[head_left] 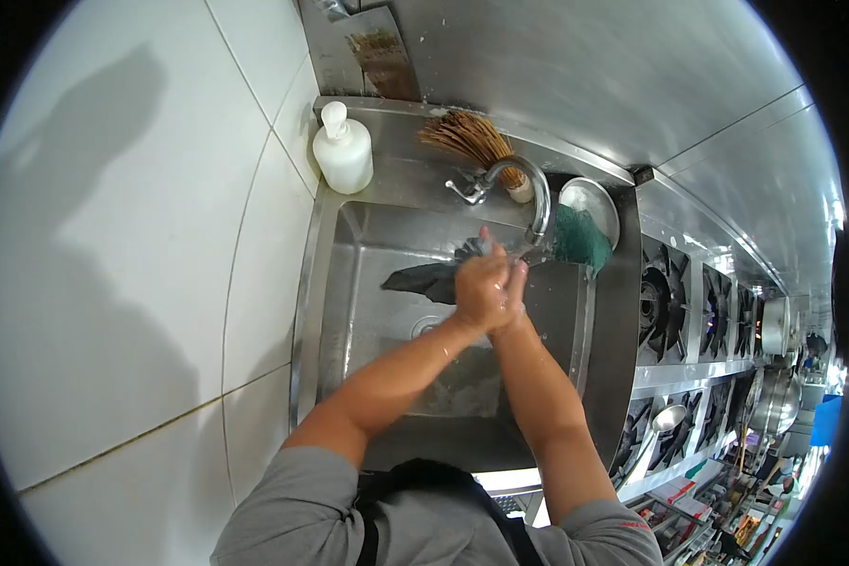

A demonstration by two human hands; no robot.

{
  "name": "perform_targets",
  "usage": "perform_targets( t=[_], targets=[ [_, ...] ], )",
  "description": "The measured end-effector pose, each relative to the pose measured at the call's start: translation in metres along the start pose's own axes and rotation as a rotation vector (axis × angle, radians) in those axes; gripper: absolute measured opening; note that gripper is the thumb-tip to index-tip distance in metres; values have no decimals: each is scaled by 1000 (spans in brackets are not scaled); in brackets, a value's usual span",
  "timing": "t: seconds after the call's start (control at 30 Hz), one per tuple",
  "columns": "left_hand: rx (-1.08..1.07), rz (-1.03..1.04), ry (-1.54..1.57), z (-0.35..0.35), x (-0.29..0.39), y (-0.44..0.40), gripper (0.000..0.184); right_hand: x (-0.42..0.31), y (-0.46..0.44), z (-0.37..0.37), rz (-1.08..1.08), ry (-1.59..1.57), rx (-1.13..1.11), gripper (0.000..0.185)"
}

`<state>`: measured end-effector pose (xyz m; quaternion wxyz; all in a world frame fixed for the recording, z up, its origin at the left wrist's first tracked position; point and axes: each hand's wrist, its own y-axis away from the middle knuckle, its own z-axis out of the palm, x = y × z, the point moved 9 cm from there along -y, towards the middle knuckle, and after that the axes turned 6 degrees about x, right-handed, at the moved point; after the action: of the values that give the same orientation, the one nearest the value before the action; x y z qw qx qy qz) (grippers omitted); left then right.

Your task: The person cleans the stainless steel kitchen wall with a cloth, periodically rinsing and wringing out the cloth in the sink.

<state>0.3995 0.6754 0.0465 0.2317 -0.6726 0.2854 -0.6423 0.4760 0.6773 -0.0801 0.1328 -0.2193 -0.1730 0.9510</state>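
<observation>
My left hand [481, 291] and my right hand [516, 294] are pressed together above the steel sink [349, 311], under the tap [541, 203]. Both look closed, with the left one wrapped over the front. A wet dark grey cloth [426, 281] sticks out to the left of them, and another bit of it shows at the far side by the fingertips. How the fingers grip it is partly hidden. Wet spots shine on my wrists.
A white pump bottle [343, 156] stands at the sink's back left corner. Behind the tap lies a bundled twig brush [476, 146]. Right of it are a metal bowl [606, 200] and green mesh [580, 239]. Gas burners [665, 297] and a ladle [668, 418] are further right.
</observation>
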Motion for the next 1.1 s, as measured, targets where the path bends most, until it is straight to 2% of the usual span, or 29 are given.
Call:
perform_targets(
  t=[0.03,0.07,0.1,0.17,0.2,0.23,0.3,0.37,0.4,0.43,0.47,0.5,0.53,0.57,0.6,0.63,0.67,0.7,0.73,0.77,0.83,0.87,0.93,0.97,1.03,1.07,1.1],
  targets=[
    [-3,-13,2,-1,-14,0,30,0,2,-34,23,408,291,38],
    [-66,-164,-136,0,-52,-2,32,0,15,-72,200,906,575,35],
    [-122,-305,-273,0,-78,-6,35,0,20,-73,453,1186,790,34],
    [-106,-370,-255,0,-75,6,35,4,30,-32,455,427,1169,35],
    [-89,-429,-236,0,-72,11,35,1,31,-37,357,377,1172,37],
    [-94,-422,-234,4,-58,18,35,0,34,-51,348,374,1172,37],
    [-78,-101,51,11,3,26,31,-5,38,-85,400,575,910,40],
    [6,-151,19,0,-27,24,27,-29,30,-61,176,844,650,43],
    [23,-193,-1,-8,-49,22,25,-29,26,-37,330,736,905,47],
    [-40,-410,-214,-17,-94,19,20,-28,22,-12,471,610,1140,52],
    [-110,-625,-434,-33,-138,22,16,-39,9,14,431,846,1079,53],
    [-210,-538,-418,-38,-163,22,10,-52,-16,63,448,1257,821,50],
    [-311,-453,-401,-37,-174,27,18,-55,-36,98,461,1637,518,47],
    [-337,-451,-405,-33,-170,25,18,-51,-38,83,437,1788,341,39],
    [-326,-299,-255,-30,-143,14,25,-43,-37,68,413,1926,154,31],
    [-326,-221,-179,-30,-119,7,29,-45,-37,60,418,1910,179,31],
    [-331,-143,-102,-30,-95,0,33,-42,-44,63,376,1966,53,28],
    [-543,-278,-6,-12,-86,8,37,-37,-46,79,333,2021,-76,27],
    [-747,-414,92,5,-75,20,42,-45,-43,75,463,2035,92,25],
    [-751,-403,97,12,-71,19,42,-49,-39,79,453,2042,100,25],
    [-761,-590,171,30,-77,18,39,-65,-40,101,227,2029,94,28],
    [-761,-579,179,37,-72,10,39,-72,-38,101,217,2039,95,28],
    [-850,-456,-91,44,-67,5,29,-103,-27,101,31,1668,296,34],
    [-842,-456,-89,48,-63,-1,29,-110,-21,100,32,1672,288,34],
    [-847,-342,-183,52,-47,-12,22,-132,-2,102,-103,1745,436,42],
    [-770,-297,-265,46,-23,-22,23,-128,3,99,-107,1743,429,42],
    [-767,-292,-269,46,-18,-20,23,-113,11,82,37,1835,415,44]
  ],
)
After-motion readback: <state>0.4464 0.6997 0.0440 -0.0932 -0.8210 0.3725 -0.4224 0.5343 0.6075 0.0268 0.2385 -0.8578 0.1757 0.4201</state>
